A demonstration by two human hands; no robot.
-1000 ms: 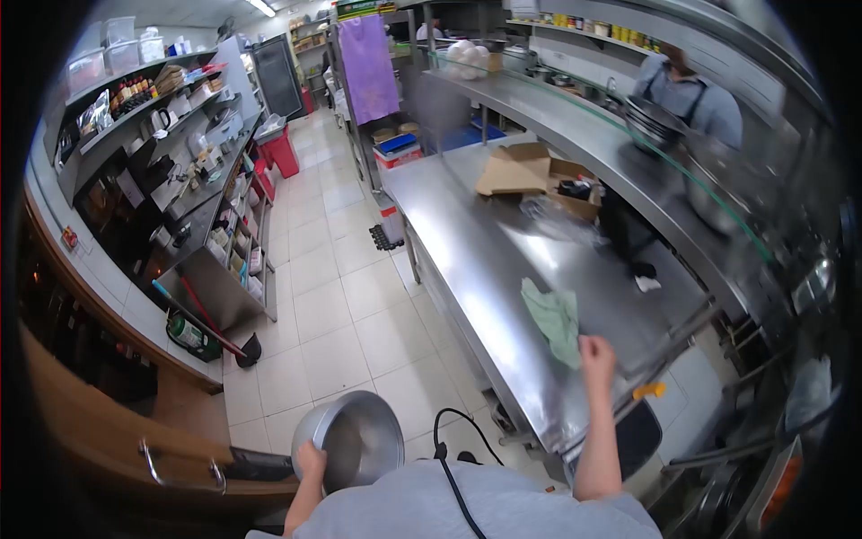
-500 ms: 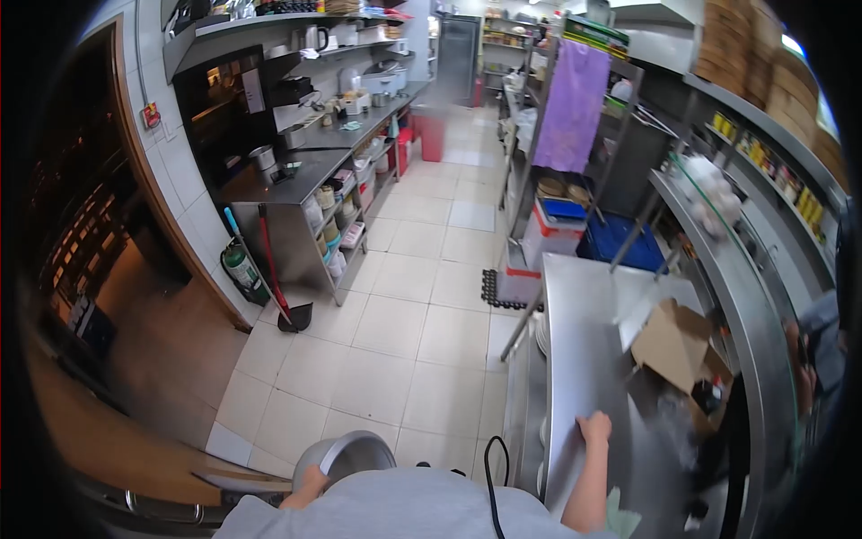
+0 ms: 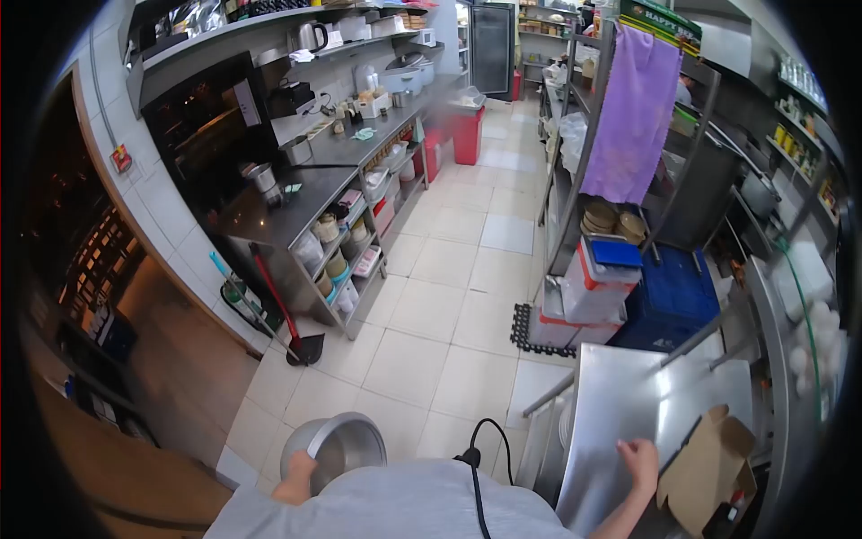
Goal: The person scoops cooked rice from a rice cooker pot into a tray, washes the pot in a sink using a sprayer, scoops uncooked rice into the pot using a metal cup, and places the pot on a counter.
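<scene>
A round silver metal pot (image 3: 355,449) is low at the front, its mouth facing up and toward me. My left hand (image 3: 296,476) is closed on its left rim. My right hand (image 3: 638,463) is over the stainless steel table (image 3: 615,395) on the right, its fingers curled in loosely; nothing shows in them. Just right of that hand lies an open brown cardboard box (image 3: 709,472). A black cable (image 3: 480,503) hangs down the front of my grey shirt.
A tiled floor aisle (image 3: 449,296) runs ahead between a steel counter (image 3: 269,216) and a rack with a purple cloth (image 3: 628,117). A dustpan (image 3: 305,349) stands by the counter's end. Stacked tubs (image 3: 597,278) and a blue bin (image 3: 669,296) sit beyond the table. A doorway is left.
The view has shifted forward, bringing the table and the cardboard box lower in the picture. My left hand still grips the pot. My right hand has moved rightward in view.
</scene>
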